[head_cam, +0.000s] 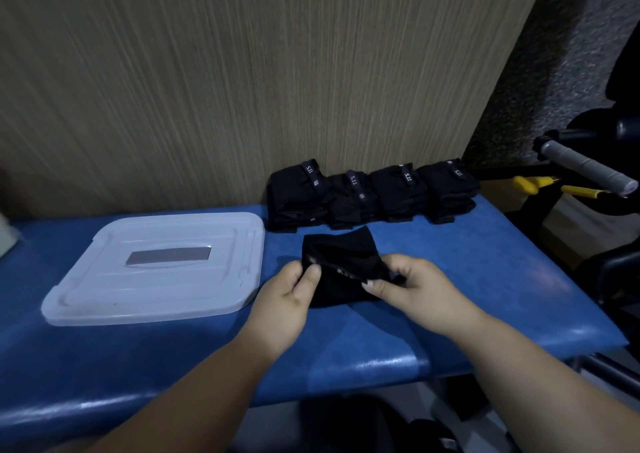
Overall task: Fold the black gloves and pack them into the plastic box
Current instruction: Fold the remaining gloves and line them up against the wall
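Four bundles: folded black fabric gloves (394, 193), behind-right of translucent lidded plastic box (173, 279), awaiting packing.
Hands: left hand (287, 296), right hand (415, 286) pinch loose black glove (339, 251) by its edge for folding.

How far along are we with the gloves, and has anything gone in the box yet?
Done: four folded bundles in a row by the wall. In hand: left hand and right hand pinch a fifth black glove, mid-fold. Left: packing these; the plastic box is shut.
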Available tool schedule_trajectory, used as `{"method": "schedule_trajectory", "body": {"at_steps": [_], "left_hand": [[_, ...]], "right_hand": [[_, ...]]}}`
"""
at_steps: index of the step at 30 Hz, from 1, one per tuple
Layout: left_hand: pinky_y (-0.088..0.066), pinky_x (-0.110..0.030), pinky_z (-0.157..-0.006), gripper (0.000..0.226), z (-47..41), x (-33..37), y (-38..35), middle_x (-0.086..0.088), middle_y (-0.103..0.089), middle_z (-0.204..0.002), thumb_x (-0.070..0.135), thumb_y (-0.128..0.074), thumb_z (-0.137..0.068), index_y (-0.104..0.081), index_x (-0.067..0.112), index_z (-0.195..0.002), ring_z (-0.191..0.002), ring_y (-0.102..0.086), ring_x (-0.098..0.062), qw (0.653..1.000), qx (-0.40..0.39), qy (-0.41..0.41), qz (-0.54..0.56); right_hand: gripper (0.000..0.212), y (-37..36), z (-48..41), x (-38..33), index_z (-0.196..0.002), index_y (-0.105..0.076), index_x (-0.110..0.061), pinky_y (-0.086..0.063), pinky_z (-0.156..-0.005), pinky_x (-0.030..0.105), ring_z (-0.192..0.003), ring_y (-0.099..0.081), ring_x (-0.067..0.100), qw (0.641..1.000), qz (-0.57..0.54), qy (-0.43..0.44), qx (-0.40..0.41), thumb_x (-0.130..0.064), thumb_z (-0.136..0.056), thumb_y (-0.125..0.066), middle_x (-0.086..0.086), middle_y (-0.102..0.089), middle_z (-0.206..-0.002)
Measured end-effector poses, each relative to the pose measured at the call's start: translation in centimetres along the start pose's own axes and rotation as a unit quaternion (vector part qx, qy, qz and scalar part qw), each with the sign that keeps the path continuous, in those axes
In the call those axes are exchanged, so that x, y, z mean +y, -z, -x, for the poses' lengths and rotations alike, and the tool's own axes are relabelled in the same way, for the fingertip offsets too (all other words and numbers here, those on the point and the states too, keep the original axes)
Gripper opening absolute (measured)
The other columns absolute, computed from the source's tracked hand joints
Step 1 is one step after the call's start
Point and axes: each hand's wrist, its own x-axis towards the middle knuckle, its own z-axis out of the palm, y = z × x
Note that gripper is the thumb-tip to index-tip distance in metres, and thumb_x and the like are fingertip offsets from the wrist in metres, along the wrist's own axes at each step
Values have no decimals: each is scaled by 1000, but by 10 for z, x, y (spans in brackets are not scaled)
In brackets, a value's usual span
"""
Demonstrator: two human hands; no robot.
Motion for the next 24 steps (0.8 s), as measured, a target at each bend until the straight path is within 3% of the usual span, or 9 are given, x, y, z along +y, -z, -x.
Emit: {"method": "schedule_trajectory", "body": {"at_steps": [2, 5, 9, 11, 14, 17, 20, 23, 24], "left_hand": [[-48, -47, -88, 40, -1, 0, 0, -13, -67, -101, 45, -42, -97, -60, 9, -100, -97, -61, -28, 1000, 5, 0, -8], [-47, -45, -88, 48, -2, 1, 1, -18, -65, -104, 47, -39, -98, -59, 3, -101, -99, -60, -31, 1000, 2, 7, -25], [-48, -40, -83, 39, -7, 1, 1, -16, -65, -98, 40, -39, -100, -57, 6, -101, -94, -61, -28, 998, 14, 17, -61], [-48, -31, -77, 29, -8, 1, 0, -6, -66, -94, 37, -41, -100, -53, 16, -116, -86, -62, -16, 997, 23, 22, -72], [-42, -11, -58, 35, -8, 1, -2, -2, -65, -86, 33, -44, -100, -42, 21, -133, -71, -56, -6, 996, 36, 25, -76], [-48, -17, -64, 42, -9, 0, -3, -12, -70, -87, 31, -43, -100, -34, 24, -141, -79, -65, -17, 996, 32, 18, -83], [-53, -34, -78, 52, -10, -3, -2, -14, -70, -80, 31, -43, -100, -23, 27, -148, -81, -67, -19, 995, 20, 14, -92], [-47, -19, -62, 58, -8, -4, -4, -1, -62, -68, 29, -45, -99, -18, 26, -150, -63, -59, -3, 993, 15, -11, -116], [-42, -13, -61, 59, -7, -3, -6, 6, -60, -77, 28, -47, -98, -18, 26, -150, -66, -56, -1, 991, 24, -26, -129]], "right_hand": [[2, -2, 1, -2, -87, -69, -19, -47, -68, 21, -68, -55, 0, 999, -21, -26, -7, -21, -87, -69, -10, -65, -71], [17, -7, 1, -3, -84, -63, -12, -47, -67, 27, -68, -54, 8, 998, -23, -57, -1, -23, -96, -56, 4, -63, -70], [33, -8, 0, -6, -77, -57, -4, -39, -58, 29, -58, -43, 11, 993, 52, -99, 23, -25, -100, -45, 1, -46, -61], [33, -10, -1, -6, -79, -59, -3, -41, -59, 30, -60, -46, 12, 992, 61, -109, 31, -26, -100, -46, 1, -49, -62], [32, -10, 0, -9, -75, -63, -10, -44, -67, 30, -67, -53, 10, 988, -36, -138, 65, -29, -97, -50, -7, -56, -64], [21, -12, 3, -13, -97, -68, -24, -49, -76, 21, -81, -65, 2, 986, -78, -144, 39, -42, -90, -61, -13, -70, -83], [38, -19, 3, -8, -117, -56, -31, -50, -66, 24, -71, -66, 7, 986, 35, -158, 46, -44, -84, -68, -10, -67, -73], [50, -23, 1, -7, -134, -41, -35, -42, -54, 27, -51, -52, 4, 979, 128, -139, 72, -39, -88, -61, -10, -51, -48], [54, -23, 2, -7, -138, -36, -35, -42, -53, 28, -49, -50, 5, 978, 149, -130, 73, -37, -90, -60, -9, -49, -45]]}}
